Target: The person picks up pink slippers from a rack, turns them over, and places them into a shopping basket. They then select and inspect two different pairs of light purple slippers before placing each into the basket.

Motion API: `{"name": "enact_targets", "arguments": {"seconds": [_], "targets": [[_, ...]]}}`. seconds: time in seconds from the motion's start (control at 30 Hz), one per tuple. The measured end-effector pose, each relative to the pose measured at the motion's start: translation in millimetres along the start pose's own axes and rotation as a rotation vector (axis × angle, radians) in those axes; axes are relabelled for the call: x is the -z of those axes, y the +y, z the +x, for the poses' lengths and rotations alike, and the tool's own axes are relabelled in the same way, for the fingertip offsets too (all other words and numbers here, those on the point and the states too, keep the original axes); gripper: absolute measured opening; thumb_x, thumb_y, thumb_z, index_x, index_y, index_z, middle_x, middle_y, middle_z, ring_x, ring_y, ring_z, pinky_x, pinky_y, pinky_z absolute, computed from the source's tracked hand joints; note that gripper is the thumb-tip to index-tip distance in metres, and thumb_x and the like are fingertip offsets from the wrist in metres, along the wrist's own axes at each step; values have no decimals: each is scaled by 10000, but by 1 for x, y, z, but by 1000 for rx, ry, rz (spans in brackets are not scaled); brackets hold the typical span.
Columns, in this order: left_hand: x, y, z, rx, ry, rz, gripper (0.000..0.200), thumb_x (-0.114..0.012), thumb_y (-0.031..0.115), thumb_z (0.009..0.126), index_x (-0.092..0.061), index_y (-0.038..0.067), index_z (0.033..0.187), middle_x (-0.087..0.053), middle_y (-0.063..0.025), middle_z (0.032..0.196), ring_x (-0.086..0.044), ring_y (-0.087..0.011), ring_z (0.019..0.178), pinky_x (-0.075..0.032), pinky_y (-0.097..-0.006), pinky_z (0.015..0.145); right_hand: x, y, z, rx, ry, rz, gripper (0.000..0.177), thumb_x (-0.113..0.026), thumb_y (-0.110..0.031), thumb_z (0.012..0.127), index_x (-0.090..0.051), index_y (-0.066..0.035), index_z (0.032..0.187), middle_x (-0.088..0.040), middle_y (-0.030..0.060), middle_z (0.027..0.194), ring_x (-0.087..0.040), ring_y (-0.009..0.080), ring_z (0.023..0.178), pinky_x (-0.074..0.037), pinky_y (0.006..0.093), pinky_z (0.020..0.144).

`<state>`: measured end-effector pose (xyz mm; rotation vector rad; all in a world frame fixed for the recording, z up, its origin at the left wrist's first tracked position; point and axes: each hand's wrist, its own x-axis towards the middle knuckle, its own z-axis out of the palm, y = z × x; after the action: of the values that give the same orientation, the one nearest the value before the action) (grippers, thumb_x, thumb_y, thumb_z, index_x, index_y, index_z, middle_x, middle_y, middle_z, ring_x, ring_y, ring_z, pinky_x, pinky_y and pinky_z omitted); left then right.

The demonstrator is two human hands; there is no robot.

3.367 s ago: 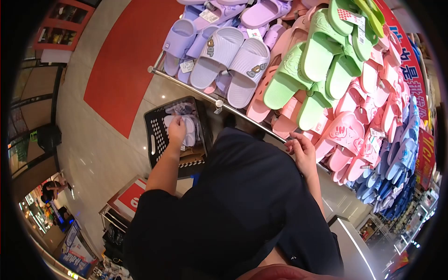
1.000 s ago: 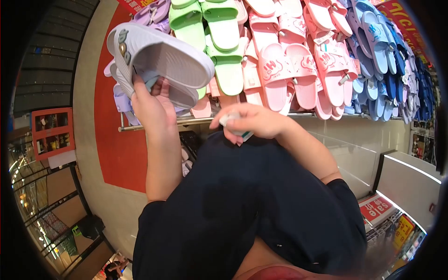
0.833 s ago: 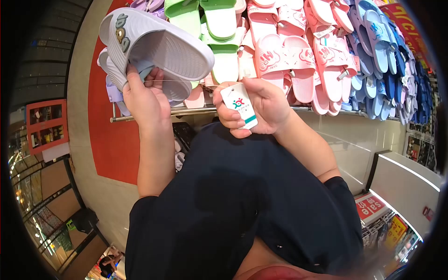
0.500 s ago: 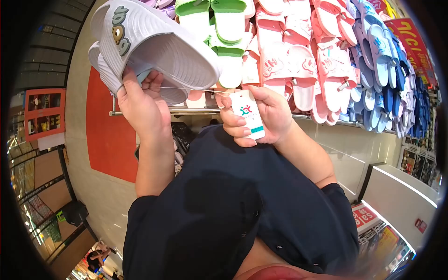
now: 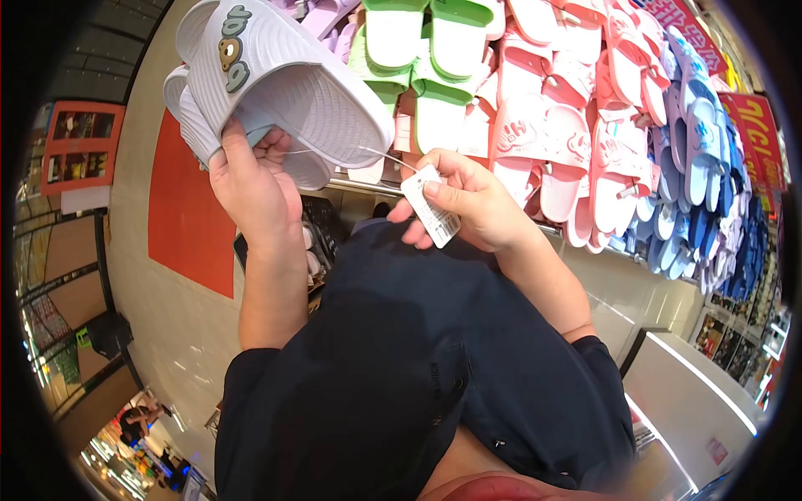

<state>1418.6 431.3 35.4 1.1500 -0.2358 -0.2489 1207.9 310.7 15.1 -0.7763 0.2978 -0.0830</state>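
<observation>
A pair of pale grey slide sandals [image 5: 284, 92] with a bear badge on the strap is at the upper left. My left hand [image 5: 255, 179] grips them at the strap, its fingers partly hidden under the sole. From the sandals a thin clear string [image 5: 386, 155] runs to a white hang tag [image 5: 431, 207]. My right hand [image 5: 468, 196] pinches this tag between thumb and fingers. Small print and what looks like a barcode face up; the print is too small to read.
Behind my hands, green slides [image 5: 430, 50], pink slides [image 5: 547, 134] and blue slides [image 5: 697, 108] hang in rows above a metal rail [image 5: 359, 185]. A red floor patch [image 5: 188, 213] lies at left. A white box-like stand [image 5: 689, 392] is at lower right.
My right hand has turned the tag over from its logo side to the printed side and shifted its grip. The left hand still holds the sandals. The view has shifted slightly.
</observation>
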Motion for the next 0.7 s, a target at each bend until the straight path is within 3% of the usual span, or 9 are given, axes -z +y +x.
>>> {"name": "enact_targets", "arguments": {"seconds": [0.13, 0.17, 0.3, 0.4, 0.53, 0.63, 0.7], "targets": [[19, 4, 4, -29, 104, 27, 266, -572, 202, 998, -607, -37, 1109, -654, -94, 983, -609, -151, 742, -520, -305, 701, 3, -5, 14, -175, -86, -159, 197, -533, -181, 1002, -495, -38, 1133, -712, 154, 899, -698, 155, 674, -568, 272, 537], [27, 6, 6, -42, 143, 39, 251, -577, 180, 994, -607, -42, 1106, -655, -95, 981, -609, -149, 733, -520, -302, 691, 0, 0, 20, -189, -75, -197, 175, -520, -153, 997, -511, -35, 1126, -687, 92, 841, -678, 124, 647, -546, 245, 535], [77, 15, 12, -169, 214, 112, 184, -620, 98, 959, -624, -52, 1066, -668, -87, 917, -610, -143, 673, -512, -280, 616, -4, 25, 38, -200, 41, -509, 217, -549, -145, 986, -538, -54, 1183, -591, -2, 753, -636, 88, 649, -494, 206, 568], [138, 19, 17, -261, 372, 367, 176, -632, 100, 956, -635, -58, 1034, -676, -82, 895, -612, -125, 682, -508, -273, 628, 17, 43, 43, -141, 55, -487, 255, -525, -127, 993, -509, -64, 1240, -674, 62, 909, -624, 99, 695, -503, 233, 621], [233, 17, 14, -262, 572, 701, 189, -638, 109, 937, -654, -77, 911, -671, -63, 801, -592, -80, 667, -479, -251, 601, 40, 50, 43, -144, 120, -465, 256, -507, -100, 992, -507, -44, 1242, -691, 99, 968, -629, 119, 719, -502, 240, 628], [313, 4, 5, -24, 572, 1055, 217, -652, 139, 894, -655, -75, 856, -671, -125, 738, -601, -144, 616, -482, -306, 589, 56, 55, 43, -165, 206, -497, 233, -510, -103, 994, -524, -28, 1214, -691, 110, 953, -629, 129, 737, -504, 251, 626], [371, -21, -3, 50, 483, 1336, 224, -655, 152, 855, -648, -72, 850, -666, -197, 769, -628, -251, 643, -493, -374, 628, 67, 61, 40, -175, 259, -495, 227, -511, -109, 996, -529, -25, 1206, -691, 113, 947, -626, 128, 741, -503, 249, 628]]}}
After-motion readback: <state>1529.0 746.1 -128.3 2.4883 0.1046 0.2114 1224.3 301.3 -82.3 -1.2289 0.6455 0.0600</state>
